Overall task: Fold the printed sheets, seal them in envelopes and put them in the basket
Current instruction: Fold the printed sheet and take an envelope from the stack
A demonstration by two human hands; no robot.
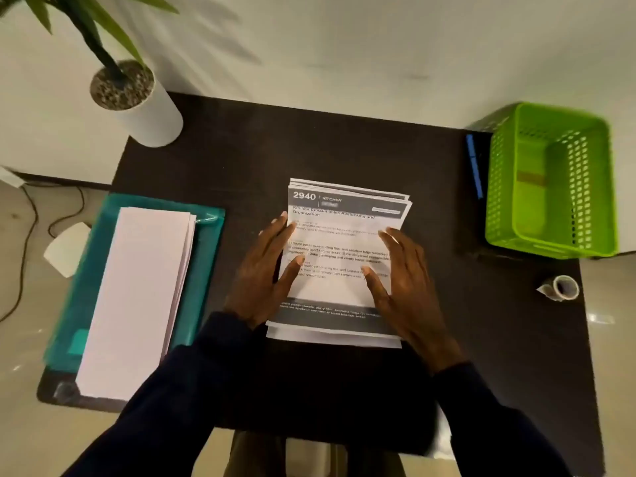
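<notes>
Dark table (241, 160) carries every item. A teal folder (210, 242) at its left side bears the envelopes (137, 287), a white stack whose near end reaches the table's near corner. The green basket (502, 187) stands at the far right, well apart from the work, with no envelope visible in it. The sheets (340, 232) lie at the centre as a loosely fanned stack, unfolded. The left hand (261, 280) and right hand (406, 280) lie flat on the top sheet, fingers straight and spread, one at each side edge, gripping nothing. A tape roll (561, 287) sits on its side near the right edge. Assessment: no sheet is folded yet. Because the stack is uneven, lifting the top sheet may drag those beneath, or two may be folded as one. A fold made with the edges misaligned would give a skewed crease and a poor fit in the envelope. A careless reach toward the basket could knock the tape off the table.
</notes>
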